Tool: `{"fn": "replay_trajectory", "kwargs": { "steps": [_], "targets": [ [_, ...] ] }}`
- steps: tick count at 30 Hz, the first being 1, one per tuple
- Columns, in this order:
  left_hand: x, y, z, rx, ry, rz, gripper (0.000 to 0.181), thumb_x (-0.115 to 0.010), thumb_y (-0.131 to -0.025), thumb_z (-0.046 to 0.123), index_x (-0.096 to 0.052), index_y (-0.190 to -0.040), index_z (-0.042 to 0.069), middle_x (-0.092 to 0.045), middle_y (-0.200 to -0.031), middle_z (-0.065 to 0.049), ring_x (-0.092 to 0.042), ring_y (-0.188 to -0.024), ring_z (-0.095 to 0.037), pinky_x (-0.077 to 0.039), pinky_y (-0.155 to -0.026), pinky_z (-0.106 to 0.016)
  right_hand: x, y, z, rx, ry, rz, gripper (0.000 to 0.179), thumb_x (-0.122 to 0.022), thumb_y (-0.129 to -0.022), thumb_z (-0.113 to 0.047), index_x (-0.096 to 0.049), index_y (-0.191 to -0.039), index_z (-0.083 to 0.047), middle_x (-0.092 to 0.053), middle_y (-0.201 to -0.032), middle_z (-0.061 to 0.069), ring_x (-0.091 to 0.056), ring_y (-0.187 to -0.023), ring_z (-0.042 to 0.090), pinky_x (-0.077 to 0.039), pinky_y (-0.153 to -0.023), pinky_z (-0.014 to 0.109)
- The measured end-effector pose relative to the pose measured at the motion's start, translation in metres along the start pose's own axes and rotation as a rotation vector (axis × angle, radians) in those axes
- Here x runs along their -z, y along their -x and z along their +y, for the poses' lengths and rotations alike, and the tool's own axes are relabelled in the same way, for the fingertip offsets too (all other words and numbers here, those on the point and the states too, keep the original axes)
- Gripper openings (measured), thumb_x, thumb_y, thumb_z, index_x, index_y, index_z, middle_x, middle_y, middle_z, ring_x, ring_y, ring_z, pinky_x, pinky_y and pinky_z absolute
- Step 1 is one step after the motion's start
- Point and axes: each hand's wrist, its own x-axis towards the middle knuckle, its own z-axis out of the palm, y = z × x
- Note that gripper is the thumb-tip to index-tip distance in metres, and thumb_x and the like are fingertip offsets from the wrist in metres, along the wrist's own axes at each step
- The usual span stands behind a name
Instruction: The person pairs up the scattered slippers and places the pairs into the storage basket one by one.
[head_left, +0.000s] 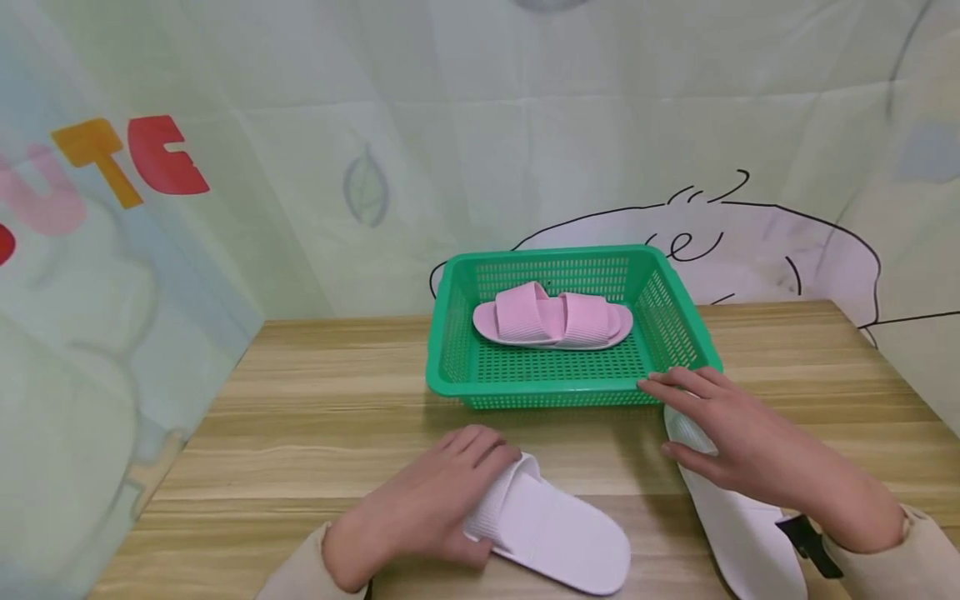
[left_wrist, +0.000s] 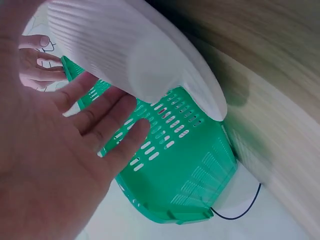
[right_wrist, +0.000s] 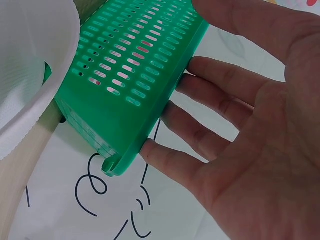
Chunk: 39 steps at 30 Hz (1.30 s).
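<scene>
Two white slippers lie on the wooden table, toes pointing at the green basket (head_left: 540,390). Over the strap end of the left white slipper (head_left: 566,533) is my left hand (head_left: 438,492). In the left wrist view its fingers (left_wrist: 95,117) are loosely extended beside the ribbed strap (left_wrist: 100,40), not wrapped around it. My right hand (head_left: 738,433) hovers above the strap of the right white slipper (head_left: 742,525), partly hiding it. The right wrist view has those fingers (right_wrist: 175,162) spread, with their tips at the basket's rim (right_wrist: 162,97). Neither hand grips anything.
A pair of pink slippers (head_left: 521,315) lies inside the basket, side by side and overlapping. Behind the wooden table (head_left: 315,408) hangs a printed cloth (head_left: 300,167) with letters and line drawings. A black strap (head_left: 810,546) is on the right wrist.
</scene>
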Motion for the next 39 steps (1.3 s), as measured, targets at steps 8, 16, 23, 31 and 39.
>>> {"fn": "replay_trajectory", "kwargs": {
  "steps": [8,16,23,31,39],
  "targets": [
    [-0.003,0.004,-0.002,0.103,-0.006,0.063,0.094,-0.084,-0.071,0.065,-0.053,-0.142,0.013,-0.055,-0.127,0.002,-0.047,-0.118,-0.017,-0.048,-0.106,-0.041,0.000,0.000,0.001,0.009,-0.005,0.006,0.064,-0.088,-0.087,-0.017,-0.063,-0.145,-0.008,-0.062,-0.139,0.006,-0.058,-0.123,0.030,-0.058,-0.093,0.052],
    [-0.006,0.004,0.000,0.154,-0.058,0.005,0.096,-0.080,-0.072,0.075,-0.057,-0.140,0.011,-0.054,-0.124,-0.001,-0.047,-0.115,-0.019,-0.049,-0.104,-0.043,0.000,0.000,0.001,0.011,-0.008,0.006,0.064,-0.088,-0.087,-0.017,-0.063,-0.145,-0.008,-0.062,-0.139,0.007,-0.058,-0.124,0.031,-0.058,-0.094,0.052],
    [-0.007,0.003,0.007,0.158,-0.079,0.013,0.092,-0.085,-0.071,0.068,-0.057,-0.137,0.010,-0.055,-0.124,-0.001,-0.051,-0.114,-0.019,-0.050,-0.100,-0.043,-0.001,0.000,0.000,0.008,-0.003,0.010,0.064,-0.088,-0.086,-0.018,-0.063,-0.145,-0.008,-0.062,-0.139,0.007,-0.058,-0.123,0.030,-0.058,-0.093,0.051],
    [-0.007,0.002,0.009,0.138,-0.107,0.027,0.092,-0.087,-0.070,0.066,-0.059,-0.136,0.009,-0.057,-0.124,-0.002,-0.055,-0.116,-0.020,-0.052,-0.102,-0.044,-0.001,0.000,0.001,0.015,0.000,0.017,0.066,-0.089,-0.086,-0.017,-0.063,-0.145,-0.007,-0.062,-0.139,0.008,-0.058,-0.124,0.031,-0.058,-0.094,0.053],
    [-0.004,0.002,0.009,0.110,-0.099,0.039,0.089,-0.091,-0.067,0.061,-0.060,-0.131,0.007,-0.058,-0.120,-0.002,-0.055,-0.110,-0.020,-0.054,-0.103,-0.037,-0.001,0.001,0.001,0.025,0.004,0.022,0.065,-0.089,-0.086,-0.017,-0.063,-0.145,-0.007,-0.062,-0.139,0.009,-0.058,-0.124,0.032,-0.058,-0.094,0.053]
  ]
}}
